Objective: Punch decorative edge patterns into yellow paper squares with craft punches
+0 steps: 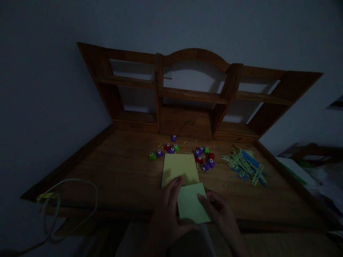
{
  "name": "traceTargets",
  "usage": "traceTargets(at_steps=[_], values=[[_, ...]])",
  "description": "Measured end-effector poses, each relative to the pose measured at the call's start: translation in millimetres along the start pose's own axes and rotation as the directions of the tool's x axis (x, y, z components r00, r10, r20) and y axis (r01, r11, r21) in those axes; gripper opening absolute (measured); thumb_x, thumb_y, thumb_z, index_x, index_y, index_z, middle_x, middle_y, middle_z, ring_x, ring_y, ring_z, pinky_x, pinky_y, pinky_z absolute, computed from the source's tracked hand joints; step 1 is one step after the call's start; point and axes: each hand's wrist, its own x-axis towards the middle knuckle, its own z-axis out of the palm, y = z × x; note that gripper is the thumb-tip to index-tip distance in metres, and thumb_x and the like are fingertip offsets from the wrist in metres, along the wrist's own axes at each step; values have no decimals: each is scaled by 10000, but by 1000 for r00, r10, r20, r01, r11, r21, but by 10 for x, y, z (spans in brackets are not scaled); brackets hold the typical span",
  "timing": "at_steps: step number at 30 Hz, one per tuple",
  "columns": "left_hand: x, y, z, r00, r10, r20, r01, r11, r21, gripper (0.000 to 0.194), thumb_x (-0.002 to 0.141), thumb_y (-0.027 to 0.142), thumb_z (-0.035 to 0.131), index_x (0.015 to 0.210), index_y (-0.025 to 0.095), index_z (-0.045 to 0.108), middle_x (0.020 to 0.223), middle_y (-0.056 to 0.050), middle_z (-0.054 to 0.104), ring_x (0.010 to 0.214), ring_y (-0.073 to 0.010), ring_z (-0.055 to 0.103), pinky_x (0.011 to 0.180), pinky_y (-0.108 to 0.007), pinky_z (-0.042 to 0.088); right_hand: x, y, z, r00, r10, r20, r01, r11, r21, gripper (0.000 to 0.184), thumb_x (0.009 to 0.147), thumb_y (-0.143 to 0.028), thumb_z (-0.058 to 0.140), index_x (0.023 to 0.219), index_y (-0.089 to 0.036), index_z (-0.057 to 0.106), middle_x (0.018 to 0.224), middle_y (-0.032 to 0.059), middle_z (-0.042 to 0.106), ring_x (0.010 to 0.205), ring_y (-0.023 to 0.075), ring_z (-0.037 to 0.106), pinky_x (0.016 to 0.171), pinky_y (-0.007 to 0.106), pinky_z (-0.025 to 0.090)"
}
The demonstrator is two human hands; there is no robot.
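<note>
A pale green square of paper [192, 203] is in front of me at the desk's near edge. My right hand [220, 213] pinches it at its right side, thumb on top and fingers curled behind. My left hand [169, 210] is beside the sheet's left edge, its fingers stretched forward and its thumb apart near the lower edge. Whether the left hand touches the green paper I cannot tell. Just beyond, a yellowish stack of square paper [180, 167] lies flat on the wooden desk [125, 171], partly covered by the left fingertips and the green sheet.
Small purple, green and red toys with eyes, such as a purple one [174, 138], lie behind and beside the stack. Yellow and blue plastic strips [245, 164] are heaped at right. A pale cable [77, 180] loops at left. A wooden shelf unit [187, 94] stands at the back.
</note>
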Motion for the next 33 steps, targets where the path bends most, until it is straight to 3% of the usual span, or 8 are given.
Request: traceTargets(at_steps=[4,10,16,22,24,26,29,33], values=[[10,38,12,994,92,65,-102,981,168,1245,544,524,827,1515,261,94,1509,-161,257,1373,-384,279,1069,-562,353,-48,-82,47,999,-39,-7,39,998,-45,369,813,-509,618,675,-170,571,682,11,568,638,149,520,551,217,407],[44,9,82,980,200,5,-193,936,295,970,666,419,764,1459,183,258,1434,-182,364,1346,-375,321,1055,-555,368,-155,-249,108,984,-175,40,177,983,-44,275,846,-427,618,726,-180,636,899,66,637,894,214,597,765,263,483],[63,24,104,956,286,-61,-243,892,381,813,698,285,702,1390,125,306,1374,-201,421,1323,-358,353,1050,-529,378,-197,-318,156,973,-211,95,214,976,-28,240,874,-377,596,738,-185,643,889,50,648,868,195,615,778,259,490],[55,20,106,956,280,-88,-220,882,418,721,656,171,637,1322,121,367,1303,-186,478,1286,-353,390,1039,-545,375,-214,-363,172,955,-283,83,290,953,-92,187,885,-342,587,787,-199,658,920,51,660,909,199,622,810,263,489],[55,-5,105,956,277,-96,-214,885,414,729,637,179,648,1309,118,373,1277,-185,491,1276,-358,395,1026,-547,384,-224,-345,164,950,-309,45,312,942,-121,162,876,-339,598,946,-212,669,994,61,661,951,207,622,834,275,495],[57,-28,95,959,267,-93,-209,890,405,749,614,179,660,1302,119,372,1261,-181,497,1263,-358,403,1018,-546,389,-223,-335,142,942,-333,-35,324,933,-157,276,882,-337,586,1131,-222,618,1074,74,649,988,210,618,862,295,498],[59,-47,65,967,239,-87,-189,902,388,762,610,183,668,1309,128,368,1256,-172,495,1244,-347,417,1012,-539,395,-203,-395,73,909,-380,-173,343,915,-212,354,904,-308,551,1246,-215,542,1089,87,643,990,209,621,877,330,503],[55,-46,36,973,204,-107,-148,910,387,789,609,206,673,1332,129,366,1248,-170,502,1232,-358,425,998,-546,398,-296,-583,-88,786,-537,-306,456,838,-301,434,885,-268,576,1310,-231,493,997,74,663,918,218,644,838,370,523]])
